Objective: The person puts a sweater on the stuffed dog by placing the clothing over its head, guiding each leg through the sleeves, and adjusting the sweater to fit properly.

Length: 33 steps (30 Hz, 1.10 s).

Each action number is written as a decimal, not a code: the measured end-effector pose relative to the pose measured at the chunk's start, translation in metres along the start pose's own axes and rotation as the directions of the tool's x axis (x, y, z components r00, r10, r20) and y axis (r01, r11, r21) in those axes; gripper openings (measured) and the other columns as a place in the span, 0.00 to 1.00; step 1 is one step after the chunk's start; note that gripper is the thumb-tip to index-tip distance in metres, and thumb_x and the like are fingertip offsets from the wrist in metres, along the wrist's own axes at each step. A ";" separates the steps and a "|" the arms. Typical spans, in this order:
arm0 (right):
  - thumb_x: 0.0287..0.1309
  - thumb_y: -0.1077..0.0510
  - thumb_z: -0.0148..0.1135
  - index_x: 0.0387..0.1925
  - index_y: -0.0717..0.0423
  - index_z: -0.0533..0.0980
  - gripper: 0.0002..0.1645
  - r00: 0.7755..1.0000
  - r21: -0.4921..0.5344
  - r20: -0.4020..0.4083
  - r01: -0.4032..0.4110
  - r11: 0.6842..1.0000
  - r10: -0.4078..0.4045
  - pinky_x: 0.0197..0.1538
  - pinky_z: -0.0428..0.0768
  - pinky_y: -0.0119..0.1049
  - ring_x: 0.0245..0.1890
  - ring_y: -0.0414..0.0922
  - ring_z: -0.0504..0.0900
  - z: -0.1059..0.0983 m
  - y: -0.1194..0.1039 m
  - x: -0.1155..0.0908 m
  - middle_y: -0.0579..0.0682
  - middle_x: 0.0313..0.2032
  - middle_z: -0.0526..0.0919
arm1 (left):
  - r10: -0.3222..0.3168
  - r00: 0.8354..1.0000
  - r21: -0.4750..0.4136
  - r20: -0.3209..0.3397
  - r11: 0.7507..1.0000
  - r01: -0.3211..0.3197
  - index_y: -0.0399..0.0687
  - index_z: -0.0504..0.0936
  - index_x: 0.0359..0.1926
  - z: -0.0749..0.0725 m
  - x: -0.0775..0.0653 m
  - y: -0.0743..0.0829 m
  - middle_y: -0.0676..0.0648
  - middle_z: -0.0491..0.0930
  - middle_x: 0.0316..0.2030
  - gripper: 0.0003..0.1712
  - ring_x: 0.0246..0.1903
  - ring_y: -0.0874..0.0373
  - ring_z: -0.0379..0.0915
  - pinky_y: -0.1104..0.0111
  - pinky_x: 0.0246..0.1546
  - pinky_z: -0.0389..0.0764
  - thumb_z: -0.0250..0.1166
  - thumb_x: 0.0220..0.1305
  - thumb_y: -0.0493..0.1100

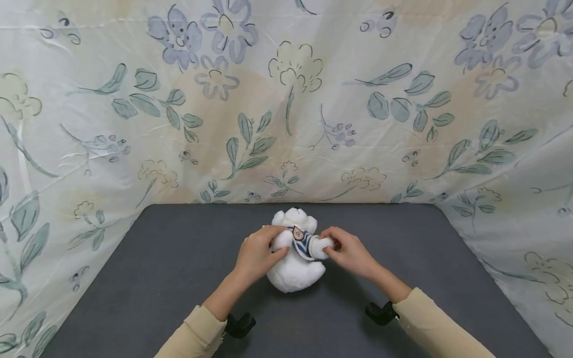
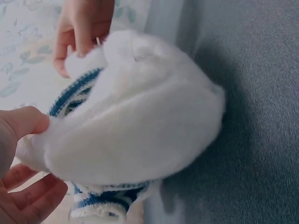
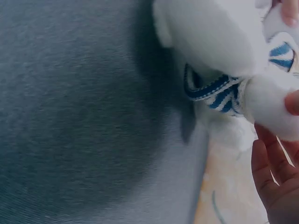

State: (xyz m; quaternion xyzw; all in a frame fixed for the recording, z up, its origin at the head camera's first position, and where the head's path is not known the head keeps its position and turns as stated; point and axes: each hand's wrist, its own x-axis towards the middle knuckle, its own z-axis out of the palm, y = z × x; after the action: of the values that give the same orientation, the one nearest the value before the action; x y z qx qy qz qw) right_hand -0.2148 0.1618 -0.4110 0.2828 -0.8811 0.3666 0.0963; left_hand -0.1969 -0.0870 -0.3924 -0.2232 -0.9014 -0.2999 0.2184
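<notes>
A white plush bear [image 1: 288, 276] sits on the dark table between both hands, its head tipped back. A blue-and-white striped knit sweater [image 1: 304, 244] with a round badge [image 1: 297, 232] lies on its upper body. My left hand [image 1: 259, 251] pinches the bear's bare arm [image 2: 35, 149] between thumb and fingers. Near it hangs an unfilled sweater sleeve [image 2: 100, 205]. My right hand [image 1: 351, 251] holds the other arm [image 3: 268, 105], which pokes out through a sleeve cuff. In the left wrist view, the bear's body hides much of the sweater.
The dark grey table [image 1: 179, 258] extends around the bear. Behind and beside it hangs a floral cloth [image 1: 250, 109]. Black straps [image 1: 240, 325] sit at both wrists, by the beige sleeves [image 1: 197, 330].
</notes>
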 end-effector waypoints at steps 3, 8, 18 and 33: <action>0.53 0.65 0.63 0.39 0.50 0.74 0.13 1.000 -0.005 -0.003 -0.012 1.000 0.012 0.36 0.78 0.40 0.32 0.37 0.74 0.003 0.007 -0.003 0.44 0.39 0.77 | 0.010 1.000 0.031 0.021 0.999 -0.010 0.53 0.81 0.47 0.003 0.001 0.004 0.51 0.81 0.42 0.22 0.35 0.60 0.79 0.64 0.36 0.78 0.71 0.49 0.46; 0.54 0.66 0.61 0.39 0.50 0.73 0.12 0.996 -0.003 0.018 -0.086 0.996 0.086 0.35 0.77 0.36 0.33 0.38 0.75 0.003 0.015 -0.009 0.45 0.38 0.78 | 0.053 0.998 0.049 0.032 0.997 -0.055 0.51 0.80 0.48 0.012 0.000 0.012 0.51 0.81 0.44 0.22 0.38 0.59 0.79 0.66 0.33 0.79 0.70 0.50 0.48; 0.54 0.60 0.64 0.42 0.51 0.75 0.12 0.999 -0.188 0.032 -0.023 0.982 0.030 0.42 0.76 0.39 0.40 0.41 0.77 -0.006 0.010 -0.011 0.45 0.40 0.77 | 0.111 0.994 0.096 0.026 0.989 -0.113 0.52 0.79 0.48 0.024 0.000 0.021 0.52 0.81 0.44 0.22 0.40 0.58 0.78 0.65 0.32 0.79 0.69 0.51 0.51; 0.50 0.60 0.67 0.45 0.52 0.74 0.19 0.972 -0.149 -0.031 0.228 0.962 -0.235 0.42 0.78 0.37 0.40 0.38 0.75 0.002 -0.019 0.005 0.44 0.41 0.76 | 0.101 0.995 0.083 0.004 0.991 -0.101 0.48 0.78 0.49 0.021 -0.002 0.026 0.50 0.81 0.44 0.24 0.40 0.58 0.79 0.66 0.33 0.79 0.70 0.51 0.49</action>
State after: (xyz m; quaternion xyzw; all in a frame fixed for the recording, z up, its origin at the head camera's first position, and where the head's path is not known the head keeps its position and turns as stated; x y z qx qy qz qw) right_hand -0.2084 0.1480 -0.3993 0.3671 -0.8637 0.2947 0.1801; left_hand -0.1870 -0.0551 -0.3969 -0.2593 -0.9007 -0.2506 0.2424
